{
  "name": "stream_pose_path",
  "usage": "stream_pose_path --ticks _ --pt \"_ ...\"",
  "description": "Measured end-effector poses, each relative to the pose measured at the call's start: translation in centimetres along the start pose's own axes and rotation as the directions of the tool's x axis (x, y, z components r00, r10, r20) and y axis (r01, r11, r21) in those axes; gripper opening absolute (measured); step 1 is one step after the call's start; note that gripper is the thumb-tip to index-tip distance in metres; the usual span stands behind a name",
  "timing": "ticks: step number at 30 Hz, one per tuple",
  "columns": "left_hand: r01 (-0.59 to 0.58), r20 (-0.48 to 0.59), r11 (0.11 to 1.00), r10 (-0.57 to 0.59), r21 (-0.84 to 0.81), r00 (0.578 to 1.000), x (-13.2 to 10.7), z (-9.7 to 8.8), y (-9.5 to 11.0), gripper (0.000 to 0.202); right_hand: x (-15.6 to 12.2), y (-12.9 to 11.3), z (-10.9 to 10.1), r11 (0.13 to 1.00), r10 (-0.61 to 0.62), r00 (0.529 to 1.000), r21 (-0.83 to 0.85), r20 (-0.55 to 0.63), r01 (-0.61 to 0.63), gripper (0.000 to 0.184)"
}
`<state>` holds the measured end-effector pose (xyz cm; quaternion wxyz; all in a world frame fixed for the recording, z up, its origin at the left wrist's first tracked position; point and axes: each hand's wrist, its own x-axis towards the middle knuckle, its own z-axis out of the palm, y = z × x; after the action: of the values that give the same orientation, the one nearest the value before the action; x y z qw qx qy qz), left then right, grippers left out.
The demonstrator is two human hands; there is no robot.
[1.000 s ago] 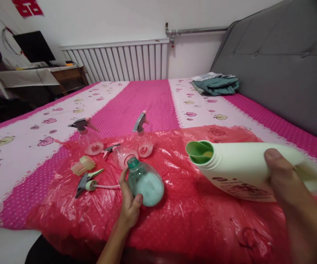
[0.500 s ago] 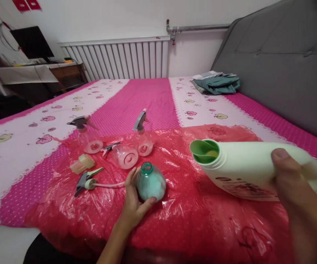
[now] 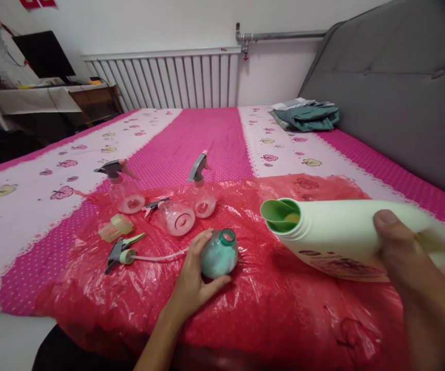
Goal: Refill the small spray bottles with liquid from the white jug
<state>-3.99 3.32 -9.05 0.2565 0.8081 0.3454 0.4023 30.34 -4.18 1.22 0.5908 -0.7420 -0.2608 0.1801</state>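
My left hand (image 3: 191, 278) is wrapped round a small round green bottle (image 3: 219, 253) with an open neck, standing on the red plastic sheet (image 3: 269, 304). My right hand (image 3: 404, 247) grips a big white detergent bottle (image 3: 346, 234), held sideways in the air with its open green spout (image 3: 282, 215) pointing left, a little right of and above the green bottle. A grey-and-green spray head (image 3: 120, 253) with its tube lies left of my left hand.
Two pink spray bottles with grey triggers (image 3: 124, 188) (image 3: 201, 190) stand behind; a third pink bottle (image 3: 176, 216) lies on its side. A pale green cap (image 3: 116, 228) lies left. Folded clothes (image 3: 307, 116), a grey headboard (image 3: 392, 87) and a radiator (image 3: 168, 80) are beyond.
My left hand has tipped the green bottle from tilted to upright and shifted it rightward toward the detergent bottle's spout. The big bottle has stayed nearly still.
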Motion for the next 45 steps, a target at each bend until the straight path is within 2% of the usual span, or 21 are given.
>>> stream_pose_path --ticks 4,9,12,16,21,25,31,35,38,41,45 --pt "0.006 0.090 0.999 -0.009 0.031 0.996 0.6 -0.3 0.7 0.107 0.6 0.6 -0.6 0.999 0.007 1.000 0.035 -0.016 -0.006 0.083" --pt "-0.043 0.066 0.996 0.038 0.077 0.997 0.4 -0.2 0.8 0.103 0.1 0.6 -0.6 1.000 0.006 1.000 0.003 0.011 -0.006 0.084" --pt "-0.092 -0.003 0.992 0.093 0.088 0.996 0.0 0.2 0.4 0.097 -1.0 0.0 -0.3 0.999 -0.022 0.999 -0.023 0.024 0.022 0.079" --pt "-0.202 -0.192 0.979 0.205 0.036 0.960 -0.1 0.7 0.0 0.101 -1.7 -0.6 -0.3 0.999 -0.030 0.999 -0.044 0.036 0.032 0.069" --pt "-0.263 -0.281 0.962 0.272 0.070 0.920 0.5 0.3 0.6 0.084 -0.2 0.2 0.1 0.996 0.002 0.995 -0.088 0.097 0.007 0.093" --pt "-0.263 -0.327 0.953 0.300 0.152 0.896 0.8 -0.6 1.3 0.079 0.7 0.6 0.4 0.992 -0.020 0.990 -0.120 0.137 0.036 0.093" --pt "-0.186 -0.172 0.965 0.218 0.187 0.961 1.1 -3.5 3.0 0.077 -1.1 -0.9 0.6 0.984 -0.069 0.984 -0.150 0.165 0.094 0.081" --pt "-0.149 -0.128 0.972 0.173 0.182 0.977 0.4 -5.0 3.3 0.076 -1.6 -1.5 1.0 0.977 -0.080 0.976 -0.178 0.200 0.116 0.080" --pt "-0.115 -0.113 0.975 0.139 0.192 0.984 -0.9 -5.4 2.8 0.075 -1.5 -1.5 1.4 0.972 -0.064 0.968 -0.205 0.244 0.116 0.087" --pt "-0.094 -0.089 0.976 0.113 0.198 0.990 -2.0 -5.4 2.5 0.075 -2.0 -1.7 1.7 0.959 -0.085 0.947 -0.233 0.310 0.163 0.082" --pt "-0.082 -0.004 0.977 0.085 0.195 0.996 -2.2 -5.5 2.7 0.075 -2.1 -1.6 1.7 0.944 -0.081 0.916 -0.264 0.392 0.196 0.084"
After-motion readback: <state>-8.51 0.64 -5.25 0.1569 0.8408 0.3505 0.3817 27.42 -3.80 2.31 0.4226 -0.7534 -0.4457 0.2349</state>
